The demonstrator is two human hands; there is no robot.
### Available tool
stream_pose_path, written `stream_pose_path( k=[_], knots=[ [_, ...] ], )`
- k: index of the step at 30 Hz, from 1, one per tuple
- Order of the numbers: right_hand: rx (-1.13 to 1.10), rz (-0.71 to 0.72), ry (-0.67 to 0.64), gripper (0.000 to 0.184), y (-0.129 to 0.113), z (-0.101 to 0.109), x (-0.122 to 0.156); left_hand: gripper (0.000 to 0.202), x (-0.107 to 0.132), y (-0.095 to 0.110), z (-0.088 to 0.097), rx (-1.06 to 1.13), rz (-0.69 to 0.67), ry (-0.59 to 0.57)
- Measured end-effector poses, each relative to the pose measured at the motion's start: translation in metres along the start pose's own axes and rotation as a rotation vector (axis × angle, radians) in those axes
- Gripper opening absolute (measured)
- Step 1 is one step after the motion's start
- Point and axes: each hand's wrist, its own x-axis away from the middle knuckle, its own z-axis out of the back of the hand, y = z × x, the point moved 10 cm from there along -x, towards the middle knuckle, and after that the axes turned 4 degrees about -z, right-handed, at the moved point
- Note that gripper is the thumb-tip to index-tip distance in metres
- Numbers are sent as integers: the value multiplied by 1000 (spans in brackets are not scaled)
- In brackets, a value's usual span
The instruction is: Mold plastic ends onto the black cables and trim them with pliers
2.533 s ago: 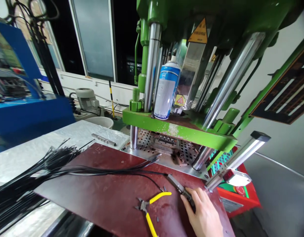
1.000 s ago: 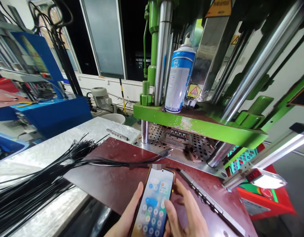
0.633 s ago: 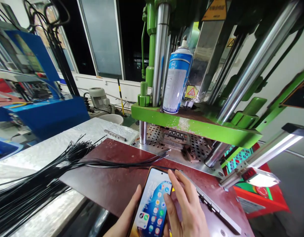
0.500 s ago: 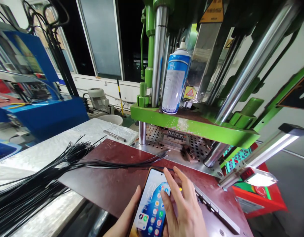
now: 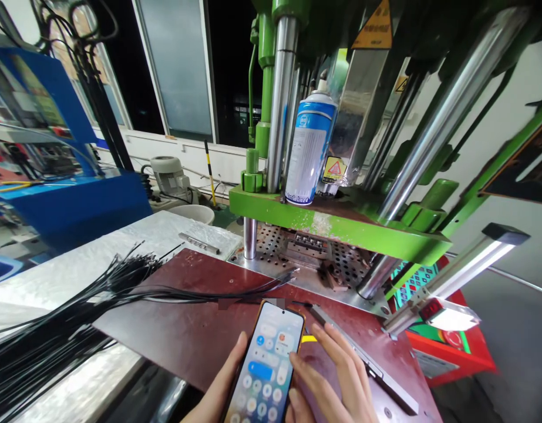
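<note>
A smartphone [image 5: 264, 370] with a lit screen is held upright over the front of the red-brown board [image 5: 195, 335]. My left hand [image 5: 222, 382] grips it from the left side, thumb along its edge. The screen shows a panel of round icons and sliders. My right hand [image 5: 330, 373] is at the phone's right edge, fingers apart, with one fingertip at the screen's side; whether it touches cannot be made out. Black cables [image 5: 187, 292] run across the board behind the phone. Beyond my right hand lies a long metal bar with slots [image 5: 385, 385].
A green press [image 5: 336, 226] stands ahead, with a blue-and-white spray can [image 5: 310, 150] on its ledge. A large bundle of black cables [image 5: 54, 335] lies left on a plastic-covered table [image 5: 165, 226]. A red control box [image 5: 455, 355] and a lamp [image 5: 451, 314] are at right.
The phone's screen has switched from the home screen to a panel of round icons and sliders. My right hand has moved down and right, uncovering the phone's upper right part.
</note>
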Motion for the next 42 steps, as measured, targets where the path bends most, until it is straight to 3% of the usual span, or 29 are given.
stream_pose_path(
  k=[3, 6, 9, 12, 14, 18, 20, 28, 36, 42],
  knots=[
    [9, 1, -104, 31, 5, -3, -8, 80, -1, 1, 1, 35, -40, -10],
    [-34, -103, -107, 32, 15, -7, -4, 86, -1, -2, 7, 20, -34, 32],
    [-167, -358, -97, 40, 31, -21, 15, 95, -2, -8, 11, -4, 3, 71],
    [-424, -686, -203, 40, 45, -53, 43, 95, -4, -8, 11, 5, -15, 76],
    [-560, -807, -283, 42, 43, -71, 56, 92, -5, -6, 12, 7, -33, 84],
    [-530, -747, -240, 36, 37, -70, 49, 81, -3, 2, 15, 2, -86, 112],
    [-503, -723, -217, 42, 36, -67, 46, 80, -2, 5, 16, -4, -100, 128],
    [-739, -886, -271, 55, 33, -87, 65, 73, 0, 1, 18, -1, -94, 167],
    [-782, -899, -200, 48, 30, -85, 54, 72, -1, 2, 21, -10, -97, 192],
    [-820, -953, -256, 55, 28, -91, 55, 73, 1, 2, 21, -18, -101, 171]
  ],
)
